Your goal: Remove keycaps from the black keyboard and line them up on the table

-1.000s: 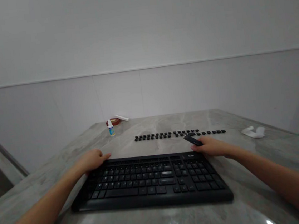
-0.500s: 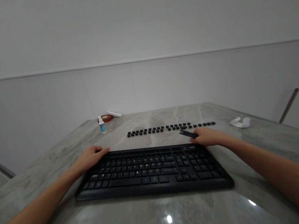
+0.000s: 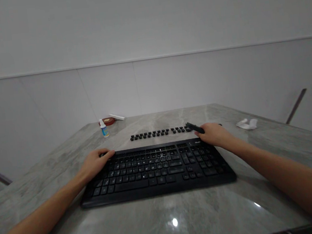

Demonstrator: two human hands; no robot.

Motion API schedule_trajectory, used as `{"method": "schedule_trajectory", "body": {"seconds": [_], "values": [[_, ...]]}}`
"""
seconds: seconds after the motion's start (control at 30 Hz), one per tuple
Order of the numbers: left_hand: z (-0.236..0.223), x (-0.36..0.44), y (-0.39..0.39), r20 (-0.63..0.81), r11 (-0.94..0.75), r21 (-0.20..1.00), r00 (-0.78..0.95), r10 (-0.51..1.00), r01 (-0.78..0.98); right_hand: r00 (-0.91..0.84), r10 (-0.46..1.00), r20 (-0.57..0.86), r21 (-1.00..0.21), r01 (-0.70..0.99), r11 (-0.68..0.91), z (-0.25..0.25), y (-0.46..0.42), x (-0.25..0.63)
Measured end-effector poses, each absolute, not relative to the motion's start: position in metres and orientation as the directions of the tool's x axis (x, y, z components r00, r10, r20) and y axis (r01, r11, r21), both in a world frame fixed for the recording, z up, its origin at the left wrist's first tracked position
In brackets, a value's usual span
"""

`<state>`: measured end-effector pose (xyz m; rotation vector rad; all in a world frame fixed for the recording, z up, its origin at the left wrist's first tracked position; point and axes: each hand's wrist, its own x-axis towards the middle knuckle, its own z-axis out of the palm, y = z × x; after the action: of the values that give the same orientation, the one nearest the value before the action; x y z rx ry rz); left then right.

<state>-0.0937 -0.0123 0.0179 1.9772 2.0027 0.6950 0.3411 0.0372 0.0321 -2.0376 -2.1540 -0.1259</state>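
A black full-size keyboard lies on the marbled grey table before me, its right end slightly farther away than its left. My left hand grips its far left corner, the thumb along the top edge and the other fingers curled, partly hidden. At the far right corner, my right hand is closed around a slim black tool with a bristly-looking end, pointing left and away. Whether this hand also grips the keyboard, I cannot tell. Just beyond lie two rows of loose black keycaps, their right part hidden behind my right hand.
A small white spray bottle with a blue label stands at the far left. Behind it are a reddish-brown round object and a white strip. Crumpled white tissue lies on the right. A pale wall rises behind the table.
The keyboard has shifted a little away from me, its right end more, turning it slightly. Both hands went with it, and the black tool now overlaps the keycap rows. The view tipped slightly.
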Motion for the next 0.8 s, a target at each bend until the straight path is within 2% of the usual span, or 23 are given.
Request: {"method": "schedule_trajectory", "body": {"seconds": [0.17,0.33,0.5,0.8], "values": [[0.031,-0.097,-0.024,0.389,-0.047,0.5,-0.176,0.904,0.865,-0.026,0.861,0.509,-0.044,0.997,0.057,0.037,0.027,0.338],[0.036,-0.095,-0.034,0.6,-0.131,0.484,-0.22,0.769,0.865,0.018,0.721,0.693,-0.069,0.997,0.041,0.04,0.021,0.343],[0.036,-0.091,-0.039,0.691,-0.222,0.468,-0.197,0.695,0.856,0.007,0.673,0.739,-0.084,0.993,0.083,0.04,0.022,0.349],[0.033,-0.093,-0.037,0.714,-0.236,0.466,-0.204,0.67,0.853,-0.01,0.666,0.746,-0.099,0.987,0.125,0.042,0.021,0.35]]}}
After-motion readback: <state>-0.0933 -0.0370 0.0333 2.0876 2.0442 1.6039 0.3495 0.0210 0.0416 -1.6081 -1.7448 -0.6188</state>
